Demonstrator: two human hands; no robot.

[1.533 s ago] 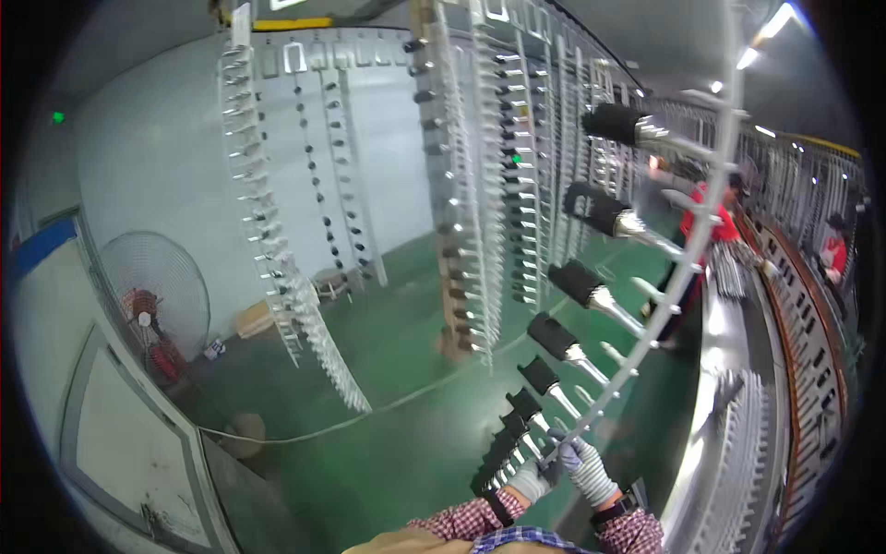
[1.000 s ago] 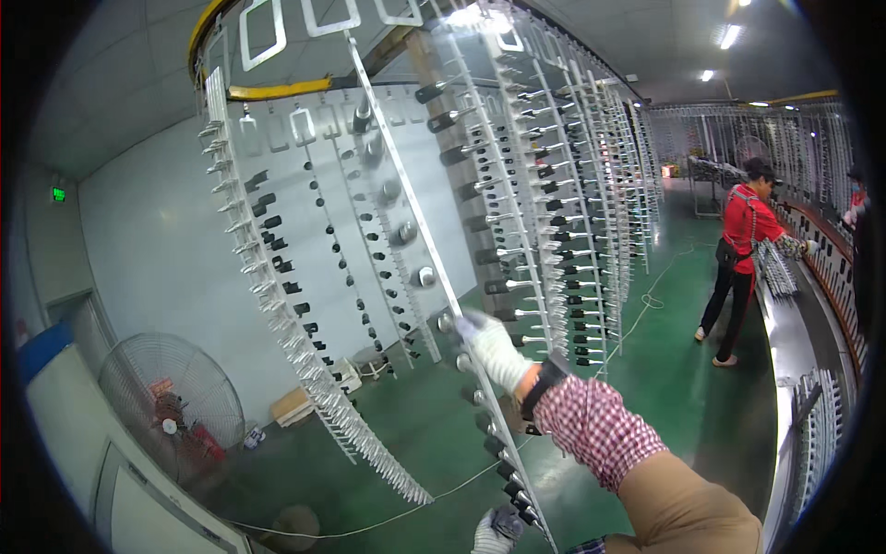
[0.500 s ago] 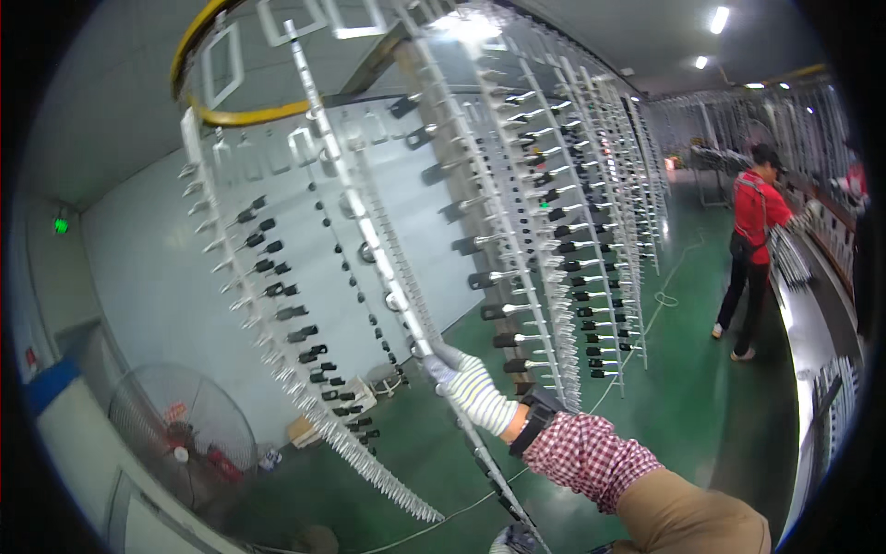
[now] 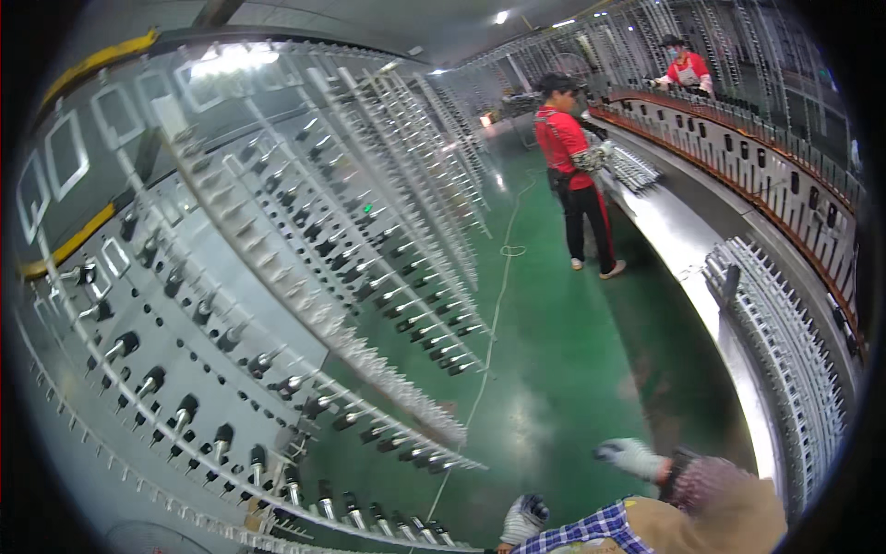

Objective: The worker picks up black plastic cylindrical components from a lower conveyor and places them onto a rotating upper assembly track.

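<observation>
Low in the view, my left hand (image 4: 524,519), in a striped knit glove below a blue checked sleeve, is bent upward; its fingers look partly folded and I cannot make out whether anything is in them. The end of a curved hanging rack (image 4: 369,534) with black-tipped metal pieces comes close to that wrist. To the right, my right hand (image 4: 632,457) is stretched leftward over the green floor in a pale glove, slightly blurred. Its fingers look extended, and nothing shows in them.
More racks (image 4: 277,268) of metal parts hang across the left. A long metal bench (image 4: 660,231) runs along the right, with stacked rack bars (image 4: 775,351). One person in red (image 4: 568,152) stands beside it, another person (image 4: 688,69) beyond. A white cord (image 4: 498,305) crosses the floor.
My right hand has let go of the hanging rack bar and moved down and right. My view has swung right, bringing more of the bench and a second person into sight.
</observation>
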